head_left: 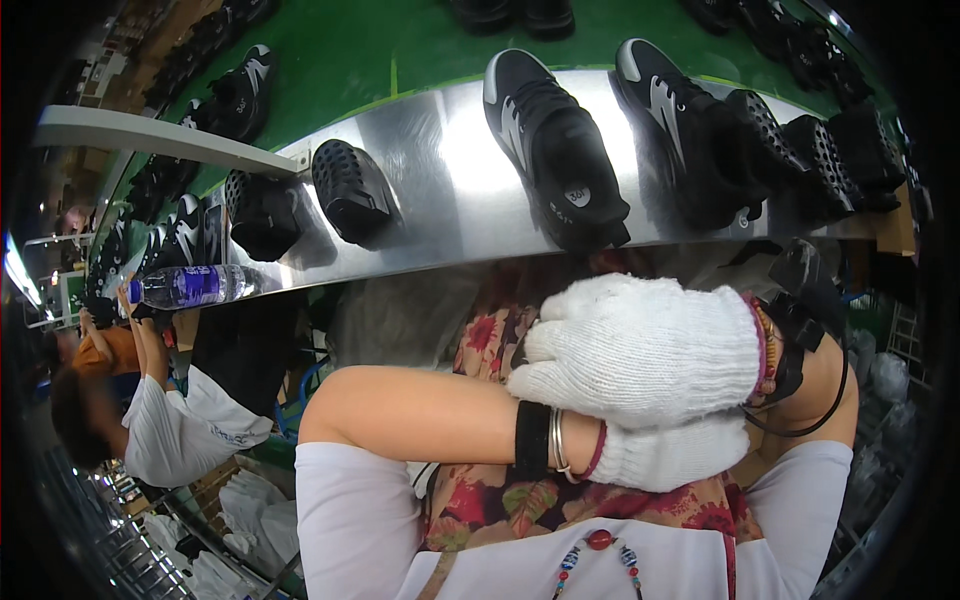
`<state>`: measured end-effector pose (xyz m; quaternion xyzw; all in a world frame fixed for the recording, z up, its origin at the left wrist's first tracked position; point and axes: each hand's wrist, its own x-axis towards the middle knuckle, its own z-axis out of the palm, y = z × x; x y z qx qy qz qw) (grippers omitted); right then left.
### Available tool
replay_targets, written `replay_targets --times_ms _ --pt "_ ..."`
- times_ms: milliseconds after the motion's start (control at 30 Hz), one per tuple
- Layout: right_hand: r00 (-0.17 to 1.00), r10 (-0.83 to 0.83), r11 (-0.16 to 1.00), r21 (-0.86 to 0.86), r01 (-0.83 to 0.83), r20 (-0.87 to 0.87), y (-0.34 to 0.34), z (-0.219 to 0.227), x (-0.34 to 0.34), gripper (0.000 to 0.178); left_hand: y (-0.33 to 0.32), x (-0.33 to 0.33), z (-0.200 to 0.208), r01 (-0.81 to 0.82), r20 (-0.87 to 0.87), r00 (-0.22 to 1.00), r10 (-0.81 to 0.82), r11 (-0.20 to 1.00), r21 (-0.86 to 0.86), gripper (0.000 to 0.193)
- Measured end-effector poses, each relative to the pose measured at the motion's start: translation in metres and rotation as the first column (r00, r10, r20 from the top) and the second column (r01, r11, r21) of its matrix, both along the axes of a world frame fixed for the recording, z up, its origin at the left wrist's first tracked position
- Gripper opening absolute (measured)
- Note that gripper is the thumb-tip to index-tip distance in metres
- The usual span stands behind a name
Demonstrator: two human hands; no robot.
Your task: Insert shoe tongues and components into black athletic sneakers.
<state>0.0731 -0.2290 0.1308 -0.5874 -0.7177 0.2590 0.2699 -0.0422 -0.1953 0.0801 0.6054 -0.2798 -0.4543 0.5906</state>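
Both hands wear white knitted gloves and are crossed over my lap, in front of a floral apron [520, 505]. My right hand [645, 345] lies on top, its fingers stretched leftward across the left hand and wrist. Below it my left hand [675, 455] points to the right, its fingers hidden. Neither hand touches a shoe. Closest beyond them, on a shiny metal ledge [440, 200], stands a black sneaker [550, 150] with silver-grey trim, and to its right a similar sneaker [690, 130].
More black shoes [350, 190] sit along the ledge. A water bottle [195, 287] with a blue cap lies at its left end, near a pale metal bar [160, 132]. Farther off, a green surface [350, 70] carries shoes. A co-worker in a white shirt [195, 425] is on the left.
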Motion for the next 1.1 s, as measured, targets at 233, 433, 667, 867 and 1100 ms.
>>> replay_targets --times_ms 233,433,667,867,1100 --pt "0.941 0.101 0.980 -0.132 -0.150 -0.322 0.005 -0.013 0.011 0.024 -0.016 -0.013 -0.015 -0.210 0.721 0.657 0.220 0.972 -0.105 0.029" --pt "0.907 0.107 0.985 -0.084 -0.154 -0.408 0.012 -0.028 0.005 0.021 -0.018 -0.010 -0.017 -0.209 0.844 0.494 0.210 0.971 -0.119 0.026" --pt "0.899 0.050 0.979 0.201 0.043 -0.434 -0.004 -0.039 -0.013 0.023 -0.013 -0.023 -0.009 -0.315 0.884 0.357 0.302 0.930 -0.190 0.029" --pt "0.968 -0.002 0.916 0.387 0.103 -0.252 -0.011 -0.045 -0.027 0.026 -0.013 -0.026 -0.003 -0.321 0.893 0.330 0.305 0.926 -0.198 0.033" --pt "0.918 -0.128 0.985 0.058 0.161 -0.374 -0.007 -0.019 -0.001 0.029 -0.002 -0.008 0.021 -0.217 0.859 0.507 0.069 0.975 0.049 0.038"
